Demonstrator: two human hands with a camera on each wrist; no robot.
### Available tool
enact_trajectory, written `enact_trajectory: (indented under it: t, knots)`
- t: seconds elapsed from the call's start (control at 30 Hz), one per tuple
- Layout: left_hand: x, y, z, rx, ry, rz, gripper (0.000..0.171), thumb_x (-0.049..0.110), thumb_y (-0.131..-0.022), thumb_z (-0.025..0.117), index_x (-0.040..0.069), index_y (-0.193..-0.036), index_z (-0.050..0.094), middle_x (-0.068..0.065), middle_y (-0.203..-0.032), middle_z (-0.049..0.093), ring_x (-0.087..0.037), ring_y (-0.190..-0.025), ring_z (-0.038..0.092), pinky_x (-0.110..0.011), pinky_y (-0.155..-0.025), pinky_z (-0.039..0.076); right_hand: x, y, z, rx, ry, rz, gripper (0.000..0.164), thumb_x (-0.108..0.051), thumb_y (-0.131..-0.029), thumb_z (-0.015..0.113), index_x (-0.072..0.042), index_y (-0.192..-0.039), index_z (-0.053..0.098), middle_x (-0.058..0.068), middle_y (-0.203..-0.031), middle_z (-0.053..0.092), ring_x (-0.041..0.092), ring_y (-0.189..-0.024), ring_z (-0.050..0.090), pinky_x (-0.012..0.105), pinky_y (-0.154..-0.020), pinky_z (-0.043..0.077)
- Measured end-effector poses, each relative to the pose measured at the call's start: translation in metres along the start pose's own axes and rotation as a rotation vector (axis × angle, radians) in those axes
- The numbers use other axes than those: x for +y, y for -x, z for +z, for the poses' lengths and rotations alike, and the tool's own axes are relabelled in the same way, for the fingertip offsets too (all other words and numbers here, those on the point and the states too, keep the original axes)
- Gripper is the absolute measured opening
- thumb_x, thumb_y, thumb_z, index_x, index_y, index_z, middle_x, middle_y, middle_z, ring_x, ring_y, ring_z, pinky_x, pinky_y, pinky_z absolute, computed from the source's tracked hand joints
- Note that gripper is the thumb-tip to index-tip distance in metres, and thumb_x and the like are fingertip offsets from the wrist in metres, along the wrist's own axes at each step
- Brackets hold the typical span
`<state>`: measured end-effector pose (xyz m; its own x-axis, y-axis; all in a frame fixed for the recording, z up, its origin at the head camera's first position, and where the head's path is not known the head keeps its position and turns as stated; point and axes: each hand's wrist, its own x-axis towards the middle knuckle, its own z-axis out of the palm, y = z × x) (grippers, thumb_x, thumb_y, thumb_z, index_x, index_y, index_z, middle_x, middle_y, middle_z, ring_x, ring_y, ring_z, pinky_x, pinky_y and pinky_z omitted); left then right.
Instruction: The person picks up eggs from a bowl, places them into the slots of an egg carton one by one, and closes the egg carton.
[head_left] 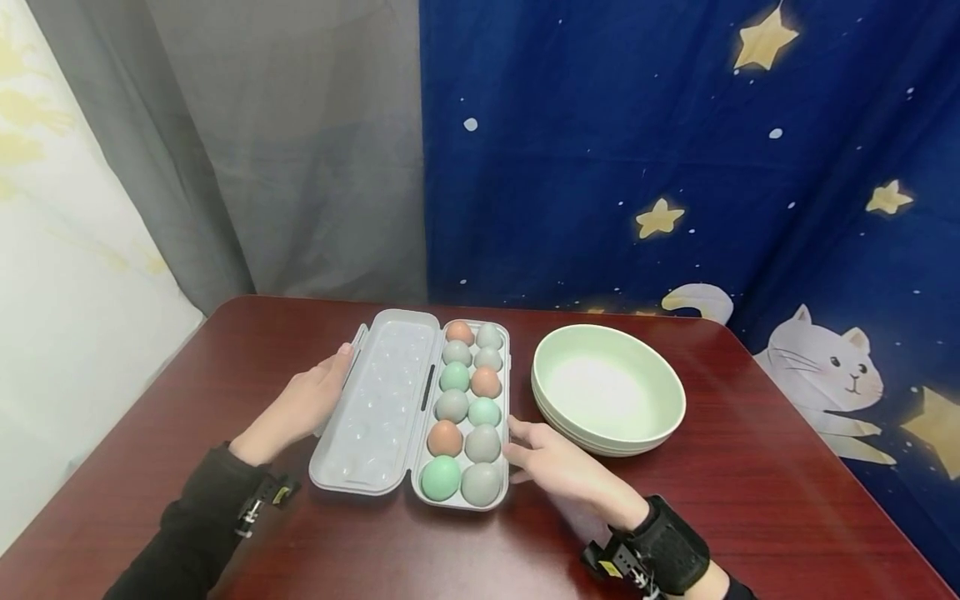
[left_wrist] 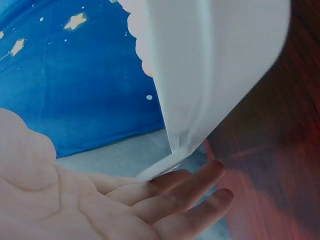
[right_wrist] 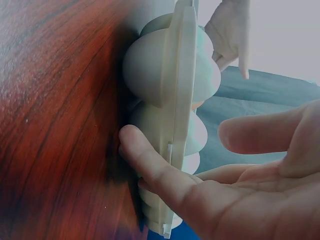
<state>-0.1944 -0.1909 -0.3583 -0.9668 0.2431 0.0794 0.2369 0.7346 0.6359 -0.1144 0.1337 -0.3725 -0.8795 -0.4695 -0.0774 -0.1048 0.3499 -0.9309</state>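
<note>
A white plastic egg carton (head_left: 417,467) lies on the table with its translucent lid (head_left: 367,408) folded out to the left. Two rows of eggs (head_left: 452,406) in orange, grey-green and mint fill its right half. My left hand (head_left: 306,403) is at the lid's outer edge; in the left wrist view its extended fingers (left_wrist: 175,200) lie under the narrow flap (left_wrist: 162,165). On the other side, my right hand (head_left: 558,462) is beside the egg half, and in the right wrist view its forefinger (right_wrist: 160,172) reaches along the carton's side wall, thumb apart.
A stack of pale green bowls (head_left: 609,387) stands at the right, close behind my right hand. The dark red wooden table (head_left: 750,467) ends at the back against grey and blue curtains (head_left: 570,167). A white wall covering (head_left: 75,292) hangs at the left.
</note>
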Motion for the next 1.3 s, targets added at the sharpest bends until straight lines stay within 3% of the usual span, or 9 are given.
enact_trajectory:
  t: [0.17, 0.47, 0.77, 0.87, 1.0, 1.1, 1.3]
  knots:
    - [0.004, 0.002, -0.002, 0.038, 0.009, 0.029, 0.080, 0.054, -0.104, 0.012, -0.011, -0.147, 0.032, -0.032, -0.141, 0.044, -0.042, -0.122, 0.048, -0.056, -0.097, 0.039, -0.001, 0.002, 0.001, 0.041, 0.053, 0.023, 0.052, -0.004, -0.104, 0.038, 0.018, -0.147, 0.018, 0.033, -0.154, 0.018, 0.040, -0.120, 0.053, 0.042, -0.084, 0.053]
    - [0.014, 0.007, -0.004, 0.057, 0.038, 0.050, 0.077, 0.052, -0.105, 0.014, -0.008, -0.150, 0.028, -0.027, -0.151, 0.033, -0.041, -0.136, 0.033, -0.056, -0.106, 0.029, 0.000, 0.001, 0.001, 0.031, 0.039, 0.008, 0.052, -0.003, -0.104, 0.037, 0.018, -0.147, 0.016, 0.034, -0.153, 0.017, 0.041, -0.120, 0.053, 0.043, -0.084, 0.053]
    - [0.024, 0.016, -0.007, 0.109, 0.060, 0.114, 0.072, 0.049, -0.106, 0.019, -0.007, -0.150, 0.031, -0.023, -0.151, 0.036, -0.038, -0.137, 0.035, -0.054, -0.108, 0.026, 0.000, 0.001, 0.002, 0.059, 0.065, 0.020, 0.051, -0.003, -0.104, 0.036, 0.019, -0.146, 0.018, 0.034, -0.153, 0.016, 0.042, -0.123, 0.050, 0.043, -0.083, 0.053]
    - [0.029, 0.020, -0.008, 0.104, 0.077, 0.103, 0.073, 0.051, -0.106, 0.019, -0.005, -0.151, 0.030, -0.022, -0.151, 0.037, -0.037, -0.135, 0.037, -0.054, -0.107, 0.028, 0.000, 0.001, 0.002, 0.058, 0.055, 0.014, 0.051, -0.002, -0.103, 0.036, 0.020, -0.146, 0.018, 0.034, -0.153, 0.017, 0.042, -0.123, 0.050, 0.043, -0.084, 0.053]
    - [0.036, 0.024, -0.011, 0.089, 0.083, 0.046, 0.078, 0.056, -0.104, 0.015, -0.004, -0.149, 0.034, -0.024, -0.136, 0.051, -0.036, -0.123, 0.048, -0.055, -0.100, 0.036, 0.002, 0.000, 0.002, 0.056, 0.057, 0.006, 0.051, -0.001, -0.103, 0.035, 0.020, -0.146, 0.018, 0.034, -0.153, 0.017, 0.043, -0.124, 0.049, 0.043, -0.083, 0.053]
    - [0.043, 0.027, -0.015, 0.086, 0.080, 0.015, 0.081, 0.058, -0.103, 0.011, -0.005, -0.147, 0.037, -0.025, -0.130, 0.053, -0.036, -0.119, 0.049, -0.056, -0.099, 0.036, 0.004, 0.000, 0.001, 0.061, 0.063, 0.008, 0.050, -0.001, -0.103, 0.036, 0.020, -0.145, 0.019, 0.034, -0.153, 0.016, 0.043, -0.124, 0.049, 0.042, -0.082, 0.054]
    - [0.055, 0.035, -0.020, 0.048, 0.219, 0.018, 0.084, 0.062, -0.101, 0.012, -0.003, -0.152, 0.029, -0.021, -0.145, 0.045, -0.033, -0.127, 0.050, -0.052, -0.107, 0.030, 0.004, -0.001, 0.000, 0.058, 0.051, 0.005, 0.050, 0.000, -0.102, 0.035, 0.020, -0.145, 0.019, 0.033, -0.153, 0.017, 0.043, -0.123, 0.050, 0.043, -0.083, 0.053]
